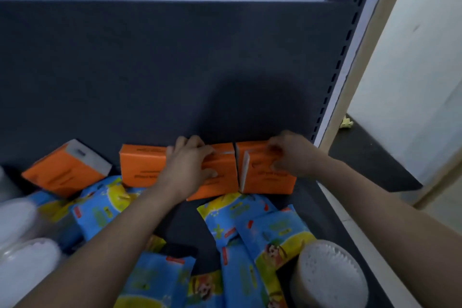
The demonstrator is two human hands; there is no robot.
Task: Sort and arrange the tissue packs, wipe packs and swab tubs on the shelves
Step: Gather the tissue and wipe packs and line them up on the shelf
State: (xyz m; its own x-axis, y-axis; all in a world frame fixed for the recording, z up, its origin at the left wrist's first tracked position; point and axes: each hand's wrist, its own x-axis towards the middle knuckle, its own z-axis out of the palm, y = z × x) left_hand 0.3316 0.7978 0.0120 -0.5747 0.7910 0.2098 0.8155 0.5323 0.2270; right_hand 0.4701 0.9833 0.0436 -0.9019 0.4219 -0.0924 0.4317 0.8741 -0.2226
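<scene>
Three orange tissue packs lie along the back of a dark shelf (190, 222). My left hand (190, 165) grips the middle orange pack (145, 167) at its right end. My right hand (290, 155) holds the right orange pack (265, 182), which stands against the back panel. The third orange pack (62, 172) lies tilted at the left. Several blue and yellow wipe packs (270, 230) lie scattered in front, others at the left (105, 205). A round swab tub (330, 275) sits at the lower right on the wipe packs.
A dark back panel (175, 70) rises behind the shelf, with a slotted upright (340, 62) at its right. White tubs (22, 245) show blurred at the left edge. A pale wall and door frame (405, 82) stand to the right, with dark floor below.
</scene>
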